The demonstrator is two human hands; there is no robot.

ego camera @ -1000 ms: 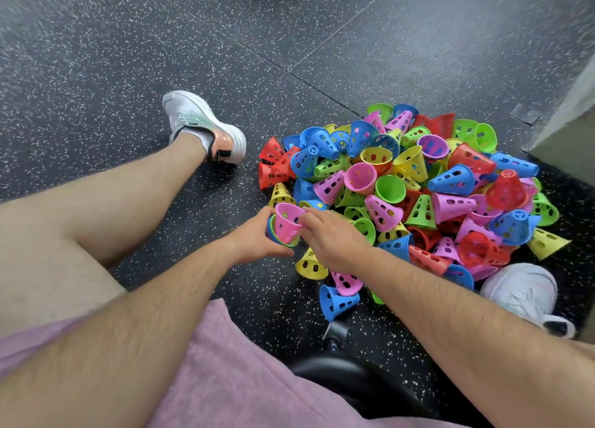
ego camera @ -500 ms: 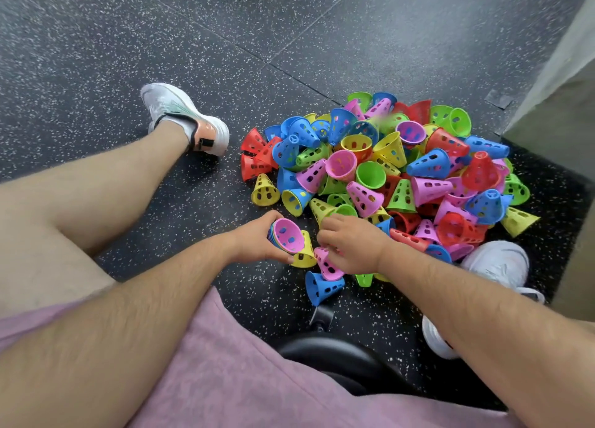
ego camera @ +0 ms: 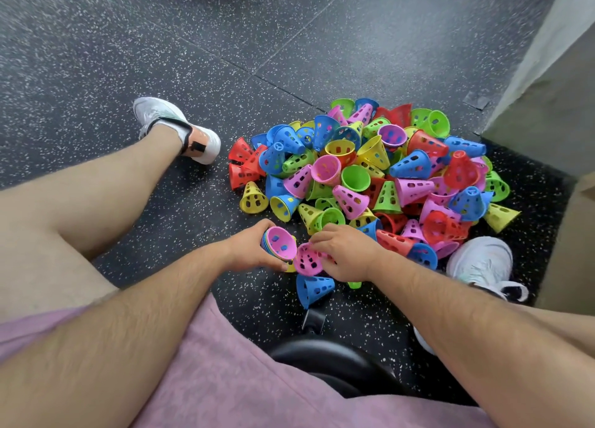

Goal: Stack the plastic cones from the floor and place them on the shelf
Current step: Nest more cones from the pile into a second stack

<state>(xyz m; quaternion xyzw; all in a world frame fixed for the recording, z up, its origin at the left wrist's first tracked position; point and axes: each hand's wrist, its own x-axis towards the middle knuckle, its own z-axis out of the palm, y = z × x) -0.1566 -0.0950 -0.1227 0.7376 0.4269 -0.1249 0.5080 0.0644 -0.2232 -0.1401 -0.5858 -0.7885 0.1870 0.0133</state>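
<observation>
A heap of small perforated plastic cones (ego camera: pixel 370 173) in red, blue, green, yellow and pink lies on the dark speckled floor. My left hand (ego camera: pixel 249 250) grips a short stack of nested cones (ego camera: pixel 279 243), its open end with a pink cone inside facing right. Just beside it, my right hand (ego camera: pixel 346 252) holds a single pink cone (ego camera: pixel 307 260) by its narrow end, wide end toward the stack. The two are touching or nearly so. A loose blue cone (ego camera: pixel 312 288) lies below the hands.
My left leg stretches out to a white shoe (ego camera: pixel 180 128) left of the heap; my right shoe (ego camera: pixel 483 263) sits at its near right edge. A grey wall or cabinet corner (ego camera: pixel 547 99) stands at the right. A black stool seat (ego camera: pixel 335 363) is under me.
My right hand left the stack, reached down to the near edge of the heap, and has lifted a pink cone toward the stack in my left hand. The camera has tilted slightly.
</observation>
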